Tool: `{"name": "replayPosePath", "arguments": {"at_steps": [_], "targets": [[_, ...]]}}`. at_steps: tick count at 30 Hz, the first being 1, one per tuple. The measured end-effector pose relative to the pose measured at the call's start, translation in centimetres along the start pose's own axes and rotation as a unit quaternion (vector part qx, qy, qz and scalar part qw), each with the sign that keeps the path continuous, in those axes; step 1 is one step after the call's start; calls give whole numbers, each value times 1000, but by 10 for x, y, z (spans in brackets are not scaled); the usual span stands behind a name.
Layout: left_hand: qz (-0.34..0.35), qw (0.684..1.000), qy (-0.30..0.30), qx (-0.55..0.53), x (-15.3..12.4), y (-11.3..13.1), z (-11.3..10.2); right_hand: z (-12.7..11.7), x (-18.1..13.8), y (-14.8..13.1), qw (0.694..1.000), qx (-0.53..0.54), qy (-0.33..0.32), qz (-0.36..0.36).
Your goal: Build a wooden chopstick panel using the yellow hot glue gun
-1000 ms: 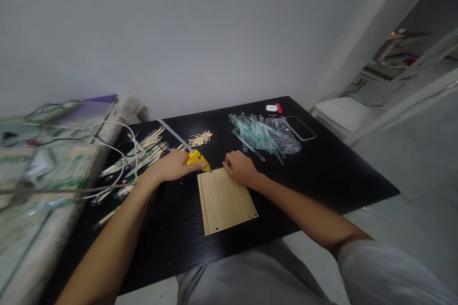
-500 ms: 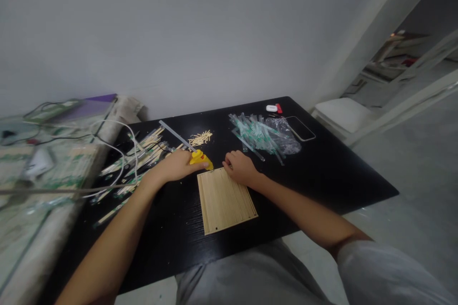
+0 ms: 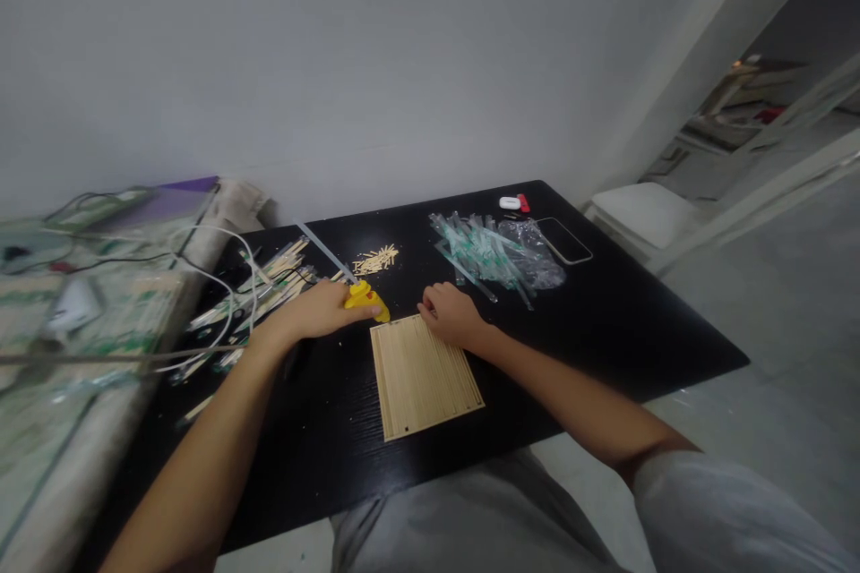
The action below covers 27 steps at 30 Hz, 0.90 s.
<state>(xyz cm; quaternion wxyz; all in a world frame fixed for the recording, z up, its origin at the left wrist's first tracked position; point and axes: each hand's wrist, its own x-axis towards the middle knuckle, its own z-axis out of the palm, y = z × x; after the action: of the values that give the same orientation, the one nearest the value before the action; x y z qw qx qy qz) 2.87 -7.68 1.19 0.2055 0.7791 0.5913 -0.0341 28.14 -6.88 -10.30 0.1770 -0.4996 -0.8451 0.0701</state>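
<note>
fingers of the left hand [image 3: 315, 309] wrap closed around a small yellow plastic glue gun [image 3: 366, 298], whose nozzle points down at the black wooden table [image 3: 605, 322] just off the 11 o'clock corner of a flat square panel of glued pale bamboo sticks [image 3: 423, 373]. a long translucent glue stick [image 3: 321, 249] juts from the back of the gun toward 10 o'clock. the panel lies flat on the table, straight in front of the person, between the two hands. the right hand [image 3: 451, 313] rests on the panel's far edge at about 1 o'clock, fingers curled under; whether they pinch anything cannot be told. at 9 o'clock of the left hand lies a loose heap of long wooden sticks [image 3: 282, 277] with a white cable [image 3: 225, 286] looping over it. a small pile of short cut stick ends [image 3: 376, 260] sits at 12 o'clock of the gun. at 1 o'clock of the right hand, well apart, lies a heap of clear and green plastic wrappers [image 3: 484, 251], with a dark phone [image 3: 564, 240] just beside it
</note>
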Motion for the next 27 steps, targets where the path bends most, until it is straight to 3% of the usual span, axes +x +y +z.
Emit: {"name": "replayPosePath", "arguments": {"at_steps": [11,14,20,27], "targets": [[-5,1000,1,-24,-1,-13,-5,-4,-3,2,999,40,-5,-8],[3,1000,28,-14,1,-11,-3,-3,-2,3,998,63,-6,0],[25,995,74,-58,7,5,12,-2,3,10,988,146,13,48],[91,986,88,-108,14,17,30,3,17,30,959,266,31,93]]}}
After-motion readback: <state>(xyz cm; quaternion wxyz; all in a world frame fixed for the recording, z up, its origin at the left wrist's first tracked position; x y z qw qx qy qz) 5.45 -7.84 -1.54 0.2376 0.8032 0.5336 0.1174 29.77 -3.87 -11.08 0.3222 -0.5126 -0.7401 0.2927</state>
